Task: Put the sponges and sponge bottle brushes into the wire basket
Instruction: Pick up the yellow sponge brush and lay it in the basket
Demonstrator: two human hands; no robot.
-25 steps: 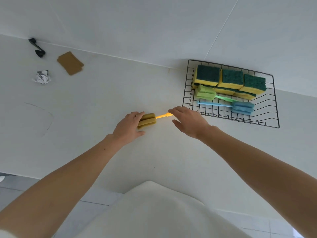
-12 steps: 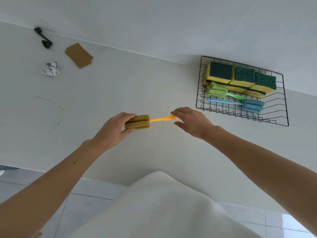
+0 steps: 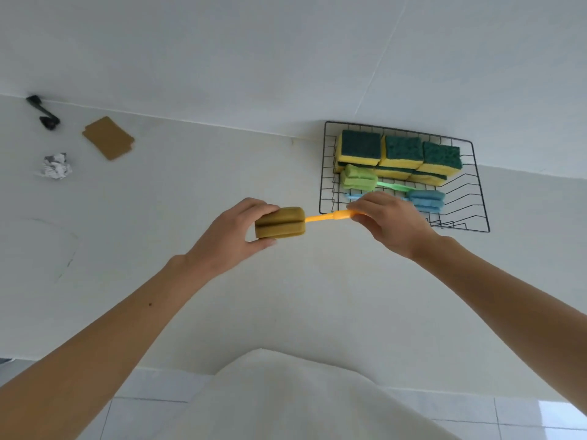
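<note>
An orange sponge bottle brush (image 3: 281,222) is held level above the white counter, just left of the black wire basket (image 3: 480,192). My left hand (image 3: 232,236) grips its brownish-yellow sponge head. My right hand (image 3: 392,222) pinches the far end of its orange handle, over the basket's front left corner. Inside the basket lie several yellow-and-green sponges (image 3: 401,152) along the back, a green bottle brush (image 3: 359,178) and a blue bottle brush (image 3: 425,200) in front of them.
At the far left of the counter lie a brown cardboard piece (image 3: 108,141), a crumpled paper ball (image 3: 55,166) and a small black object (image 3: 44,114) by the wall. A white garment (image 3: 273,401) fills the lower middle, above the tiled floor.
Both hands have lifted the orange brush off the counter and carried it rightward, so the handle end now overlaps the basket's front left corner.
</note>
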